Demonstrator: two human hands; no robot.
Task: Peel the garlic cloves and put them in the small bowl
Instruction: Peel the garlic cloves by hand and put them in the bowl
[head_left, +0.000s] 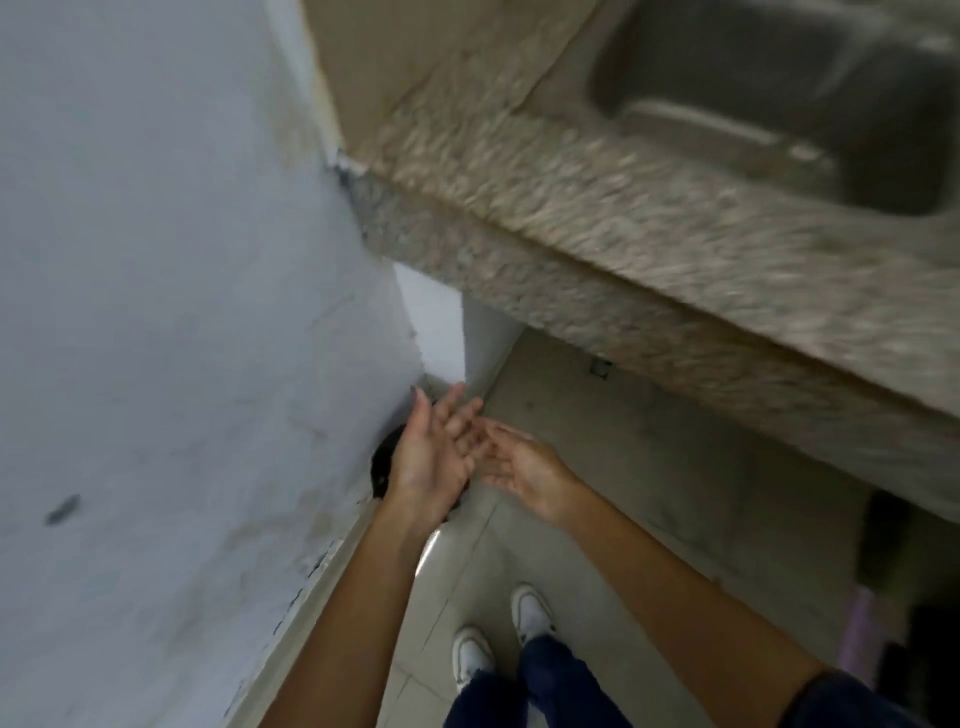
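A pale blue-grey wall (156, 312) fills the left half of the frame, its paint scuffed and marked. Across the upper right runs a speckled stone bench (649, 249), blurred by camera motion, with a steel sink (779, 98) set into it at the top right corner. Beneath the bench edge a light tiled floor (597, 493) spreads over the lower middle of the frame.

Two bare forearms reach up from the bottom toward the centre. The left hand (431, 457) is held palm up, fingers straight and loose, grasping nothing. The right hand (524, 467) is just beside it, its fingers relaxed and released, the fingertips at or touching the left palm; it is too blurred to tell which. Nothing can be made out lying in either palm.

Partly hidden behind the left hand, at the foot of the wall, is a dark round object (384, 462). At the bottom centre stand two white shoes (498, 634) under dark blue trouser legs (545, 686).

Neither garlic cloves nor a small bowl appear anywhere in this view.
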